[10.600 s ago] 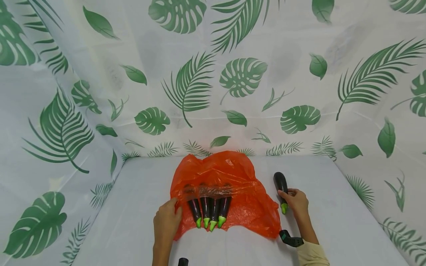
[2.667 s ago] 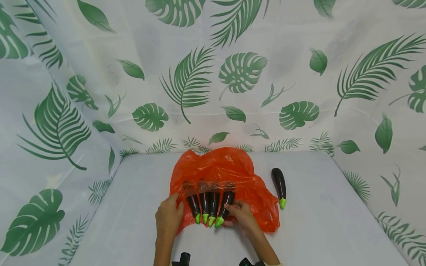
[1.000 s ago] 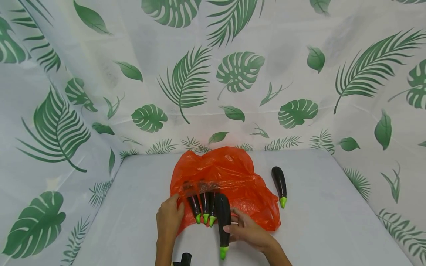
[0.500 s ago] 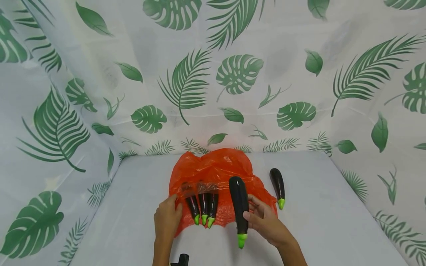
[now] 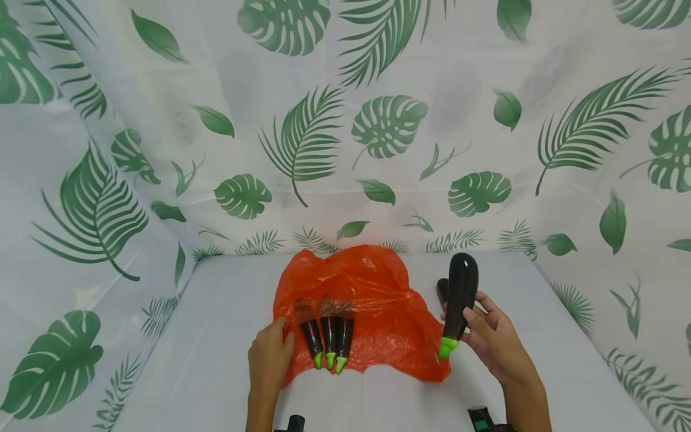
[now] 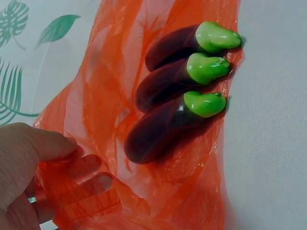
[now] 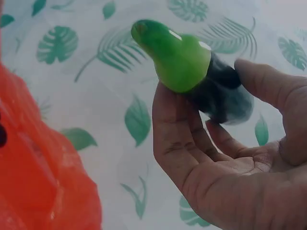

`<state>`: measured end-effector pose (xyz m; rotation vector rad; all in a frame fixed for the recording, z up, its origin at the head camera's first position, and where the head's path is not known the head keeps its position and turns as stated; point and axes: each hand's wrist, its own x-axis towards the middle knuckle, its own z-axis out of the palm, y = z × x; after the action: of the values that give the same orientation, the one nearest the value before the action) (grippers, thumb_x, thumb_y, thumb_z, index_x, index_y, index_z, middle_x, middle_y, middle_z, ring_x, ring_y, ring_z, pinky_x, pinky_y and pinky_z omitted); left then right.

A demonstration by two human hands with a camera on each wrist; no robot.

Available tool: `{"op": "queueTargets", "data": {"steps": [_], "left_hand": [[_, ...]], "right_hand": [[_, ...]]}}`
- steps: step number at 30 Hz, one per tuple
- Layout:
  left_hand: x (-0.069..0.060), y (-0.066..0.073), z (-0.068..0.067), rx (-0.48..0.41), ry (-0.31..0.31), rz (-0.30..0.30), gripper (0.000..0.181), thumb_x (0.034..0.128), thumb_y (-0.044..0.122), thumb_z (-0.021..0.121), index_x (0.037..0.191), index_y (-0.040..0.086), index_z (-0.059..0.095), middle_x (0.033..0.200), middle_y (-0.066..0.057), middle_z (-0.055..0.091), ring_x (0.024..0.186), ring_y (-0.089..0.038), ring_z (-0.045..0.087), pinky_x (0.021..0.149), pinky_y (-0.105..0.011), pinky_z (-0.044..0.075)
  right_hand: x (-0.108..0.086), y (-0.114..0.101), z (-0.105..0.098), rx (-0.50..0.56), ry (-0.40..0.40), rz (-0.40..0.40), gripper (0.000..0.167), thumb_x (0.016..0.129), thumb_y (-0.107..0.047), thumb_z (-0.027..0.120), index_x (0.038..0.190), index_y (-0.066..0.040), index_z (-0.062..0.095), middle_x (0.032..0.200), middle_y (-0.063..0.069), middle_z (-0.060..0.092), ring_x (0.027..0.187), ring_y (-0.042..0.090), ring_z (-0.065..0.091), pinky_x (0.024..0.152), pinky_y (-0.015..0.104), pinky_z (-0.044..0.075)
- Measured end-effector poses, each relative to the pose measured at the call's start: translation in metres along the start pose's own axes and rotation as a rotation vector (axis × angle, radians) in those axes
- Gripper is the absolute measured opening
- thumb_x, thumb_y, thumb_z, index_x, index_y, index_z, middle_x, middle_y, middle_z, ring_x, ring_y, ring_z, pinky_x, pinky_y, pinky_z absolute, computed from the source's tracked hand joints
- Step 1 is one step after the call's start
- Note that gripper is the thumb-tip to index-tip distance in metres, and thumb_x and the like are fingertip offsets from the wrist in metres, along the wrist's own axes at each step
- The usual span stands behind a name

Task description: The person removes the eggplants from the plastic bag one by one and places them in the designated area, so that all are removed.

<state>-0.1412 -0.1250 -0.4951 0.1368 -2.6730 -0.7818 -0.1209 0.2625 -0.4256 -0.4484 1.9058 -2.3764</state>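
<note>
My right hand (image 5: 499, 339) holds a dark eggplant (image 5: 460, 294) with a green stem end, raised above the table to the right of the bag. In the right wrist view the thumb and fingers pinch that eggplant near its green cap (image 7: 184, 62). A second eggplant (image 5: 442, 292) lies on the table behind it, mostly hidden. My left hand (image 5: 270, 354) pinches the left edge of a red plastic bag (image 5: 399, 342), the thumb over the film and fingers showing through it in the left wrist view. Three eggplants (image 6: 163, 129) lie in the bag's mouth, green ends outward.
A white-covered table (image 5: 216, 312) carries the bag. Leaf-printed white sheets (image 5: 464, 138) stand behind and at both sides. Black wrist devices (image 5: 480, 418) show at the bottom edge near each forearm.
My right hand has taken one eggplant out of the bag's mouth, lifted it and carried it right, to over the eggplant on the table. The left hand stays at the bag's edge.
</note>
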Motion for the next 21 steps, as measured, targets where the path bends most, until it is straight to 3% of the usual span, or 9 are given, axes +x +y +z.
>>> {"op": "queueTargets", "data": {"steps": [4, 10, 16, 21], "left_hand": [[0.000, 0.000, -0.002, -0.006, -0.012, -0.012, 0.005, 0.0851, 0.008, 0.068, 0.089, 0.007, 0.065, 0.061, 0.000, 0.051, 0.053, -0.012, 0.043, 0.049, -0.025, 0.034], [0.000, 0.000, 0.000, -0.009, -0.035, -0.036, 0.005, 0.0861, 0.010, 0.069, 0.088, 0.008, 0.064, 0.060, 0.001, 0.050, 0.053, -0.012, 0.043, 0.050, -0.024, 0.035], [0.000, -0.001, 0.002, -0.006, -0.029, -0.032, 0.007, 0.0856, 0.009, 0.069, 0.091, 0.007, 0.066, 0.062, 0.000, 0.053, 0.054, -0.012, 0.044, 0.050, -0.024, 0.034], [-0.001, -0.001, 0.003, -0.006, -0.026, -0.034, 0.007, 0.0856, 0.009, 0.069, 0.090, 0.007, 0.065, 0.060, 0.001, 0.050, 0.053, -0.012, 0.042, 0.049, -0.024, 0.034]], "right_hand": [[-0.001, -0.001, -0.014, 0.041, 0.079, -0.019, 0.034, 0.104, -0.009, 0.035, 0.136, -0.019, 0.038, 0.121, -0.004, 0.063, 0.107, 0.012, 0.067, 0.087, 0.030, 0.055], [-0.003, 0.002, -0.035, 0.239, 0.158, -0.061, 0.031, 0.104, -0.007, 0.036, 0.129, -0.018, 0.051, 0.117, -0.001, 0.068, 0.104, 0.014, 0.070, 0.083, 0.030, 0.056], [-0.003, 0.009, -0.048, 0.458, 0.193, -0.098, 0.035, 0.104, -0.006, 0.036, 0.135, -0.017, 0.048, 0.121, 0.006, 0.068, 0.106, 0.023, 0.070, 0.082, 0.037, 0.057], [-0.002, 0.014, -0.055, 0.508, 0.194, -0.106, 0.039, 0.104, -0.005, 0.035, 0.140, -0.017, 0.044, 0.124, 0.008, 0.066, 0.108, 0.025, 0.069, 0.084, 0.040, 0.057]]}}
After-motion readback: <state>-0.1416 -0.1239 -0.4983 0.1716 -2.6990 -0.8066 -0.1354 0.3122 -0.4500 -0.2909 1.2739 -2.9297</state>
